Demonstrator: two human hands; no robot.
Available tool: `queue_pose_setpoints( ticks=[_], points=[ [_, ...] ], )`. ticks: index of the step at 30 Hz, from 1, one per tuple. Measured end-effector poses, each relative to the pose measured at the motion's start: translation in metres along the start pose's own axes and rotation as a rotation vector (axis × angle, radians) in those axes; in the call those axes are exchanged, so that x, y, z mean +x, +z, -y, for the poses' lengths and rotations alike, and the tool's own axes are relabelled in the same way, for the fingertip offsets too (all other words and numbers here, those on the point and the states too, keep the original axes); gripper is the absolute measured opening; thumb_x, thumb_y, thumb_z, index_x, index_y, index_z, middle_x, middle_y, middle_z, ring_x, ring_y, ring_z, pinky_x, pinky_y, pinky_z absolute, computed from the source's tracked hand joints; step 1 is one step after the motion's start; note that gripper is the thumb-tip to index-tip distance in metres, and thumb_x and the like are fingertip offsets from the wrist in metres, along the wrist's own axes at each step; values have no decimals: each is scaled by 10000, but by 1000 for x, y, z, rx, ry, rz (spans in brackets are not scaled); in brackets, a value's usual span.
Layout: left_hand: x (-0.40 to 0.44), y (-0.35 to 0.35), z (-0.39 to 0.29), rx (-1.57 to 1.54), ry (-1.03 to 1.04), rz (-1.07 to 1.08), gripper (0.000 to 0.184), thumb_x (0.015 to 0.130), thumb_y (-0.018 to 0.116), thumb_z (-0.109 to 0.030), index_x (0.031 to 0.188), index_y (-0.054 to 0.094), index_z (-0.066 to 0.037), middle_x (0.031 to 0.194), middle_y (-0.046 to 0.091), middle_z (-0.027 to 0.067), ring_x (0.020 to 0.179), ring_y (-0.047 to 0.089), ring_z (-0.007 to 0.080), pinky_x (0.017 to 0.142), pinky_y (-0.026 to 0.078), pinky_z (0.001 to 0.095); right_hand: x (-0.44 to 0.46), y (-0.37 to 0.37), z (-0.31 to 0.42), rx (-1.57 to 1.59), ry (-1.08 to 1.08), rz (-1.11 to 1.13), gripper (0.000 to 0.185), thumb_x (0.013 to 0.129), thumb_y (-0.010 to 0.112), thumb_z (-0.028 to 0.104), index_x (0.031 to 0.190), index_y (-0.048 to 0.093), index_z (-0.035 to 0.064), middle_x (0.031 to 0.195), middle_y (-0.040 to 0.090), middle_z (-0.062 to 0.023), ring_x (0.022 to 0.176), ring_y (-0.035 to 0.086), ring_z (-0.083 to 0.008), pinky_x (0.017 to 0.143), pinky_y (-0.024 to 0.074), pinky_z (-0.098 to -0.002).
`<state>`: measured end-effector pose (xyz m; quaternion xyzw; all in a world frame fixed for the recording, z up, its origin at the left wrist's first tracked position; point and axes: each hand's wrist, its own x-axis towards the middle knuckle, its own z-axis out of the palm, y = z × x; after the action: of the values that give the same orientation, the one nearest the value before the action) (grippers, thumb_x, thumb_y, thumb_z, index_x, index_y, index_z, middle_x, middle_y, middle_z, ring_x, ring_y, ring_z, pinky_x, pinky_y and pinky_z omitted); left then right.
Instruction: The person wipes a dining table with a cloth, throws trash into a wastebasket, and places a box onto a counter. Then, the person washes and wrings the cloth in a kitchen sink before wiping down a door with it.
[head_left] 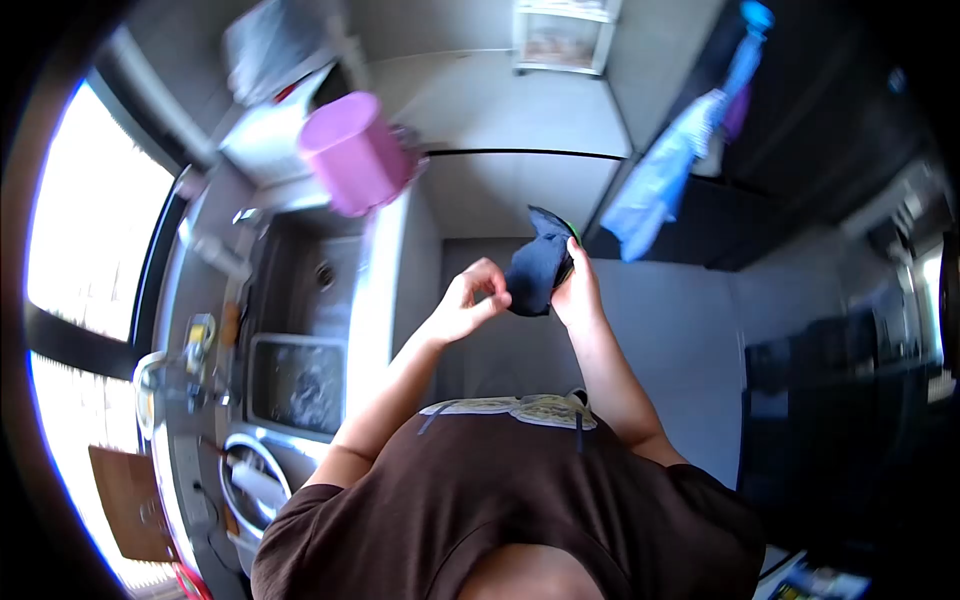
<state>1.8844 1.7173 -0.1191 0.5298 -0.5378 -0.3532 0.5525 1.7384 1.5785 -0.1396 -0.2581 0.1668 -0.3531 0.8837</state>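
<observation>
In front of my body, above the floor, my right hand (pixel 575 290) grips a dark blue-black, thin folded piece (pixel 537 268), like cloth or plastic film. A little green shows along its right edge; its exact kind I cannot make out. The thumb lies along that right edge, while the other fingers are mostly hidden behind. My left hand (pixel 474 300) is at the piece's lower left edge, fingers curled and thumb and fingertip pinched on it.
To the left runs a counter with a double sink (pixel 300 380), water in its near basin. A pink bin (pixel 355 150) stands at the counter's far end. Blue cloth (pixel 660 185) hangs at the right. A wooden board (pixel 130 500) leans near the window.
</observation>
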Motion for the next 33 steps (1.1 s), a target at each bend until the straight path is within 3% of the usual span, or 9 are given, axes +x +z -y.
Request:
queue_pose_setpoints(
  ticks=[5, 9, 11, 16, 18, 22, 27, 30, 33],
  points=[
    [130, 177, -3, -685, -318, 24, 500, 898, 582, -443, 1258, 438, -128, 1208, 479, 47, 1118, 459, 182, 964, 385, 393, -35, -94, 138, -377, -322, -188, 248, 940, 569, 200, 1097, 596, 10, 954, 613, -3, 870, 568, -74, 760, 464, -245],
    [206, 320, -8, -887, -280, 205, 634, 893, 582, -481, 1377, 373, -129, 1293, 486, 67, 1196, 464, 196, 1011, 383, 390, -79, -154, 241, -161, -333, -63, 266, 938, 567, 172, 1155, 568, 18, 1051, 625, -28, 990, 577, -104, 893, 438, -266],
    [245, 374, -10, -931, -233, 266, 570, 922, 557, -430, 1359, 385, -107, 1254, 521, 86, 1148, 519, 214, 993, 422, 390, -101, -186, 283, 396, -205, -71, 250, 947, 540, 183, 1151, 562, 40, 1073, 627, -38, 1043, 582, -157, 951, 426, -314],
    [318, 485, -6, -871, -266, 376, 244, 966, 538, -217, 1141, 542, -47, 1031, 607, 71, 932, 590, 156, 842, 492, 295, -100, -278, 337, 236, -460, -117, 343, 948, 453, 287, 1160, 559, 40, 1132, 634, -87, 1092, 581, -238, 985, 423, -402],
    [349, 529, 7, -824, -315, 378, 170, 969, 545, -221, 965, 587, -56, 886, 587, 13, 785, 557, 96, 719, 475, 242, -95, -310, 369, 565, -428, -9, 310, 917, 474, 260, 1126, 567, 51, 1101, 637, -76, 1058, 595, -234, 943, 456, -400],
    [438, 605, 33, -908, -434, 340, 214, 983, 512, -260, 874, 558, -81, 778, 594, 34, 694, 589, 149, 653, 505, 287, -56, -365, 442, 488, -500, -351, 251, 906, 522, 231, 1105, 558, 82, 1075, 632, -69, 1005, 606, -213, 875, 479, -369],
    [563, 693, 36, -993, -541, 519, 244, 984, 491, -300, 869, 542, -91, 792, 614, 84, 708, 623, 233, 680, 535, 361, -12, -424, 560, 232, -680, -339, 231, 928, 533, 201, 1112, 547, 61, 1103, 612, -61, 1036, 587, -198, 879, 472, -347],
    [634, 756, 35, -964, -577, 612, 326, 996, 443, -349, 991, 581, -54, 889, 638, 111, 781, 634, 236, 731, 532, 360, 1, -460, 630, 180, -744, -488, 313, 899, 553, 120, 1200, 518, 41, 1180, 574, -56, 1109, 541, -177, 927, 438, -327],
    [689, 821, 25, -854, -631, 650, 441, 1013, 376, -387, 1089, 604, -18, 977, 647, 110, 854, 628, 215, 785, 520, 346, -15, -469, 701, -262, -804, -411, 472, 861, 569, 125, 1307, 453, 21, 1275, 546, -53, 1182, 510, -175, 1015, 386, -351]
  ],
)
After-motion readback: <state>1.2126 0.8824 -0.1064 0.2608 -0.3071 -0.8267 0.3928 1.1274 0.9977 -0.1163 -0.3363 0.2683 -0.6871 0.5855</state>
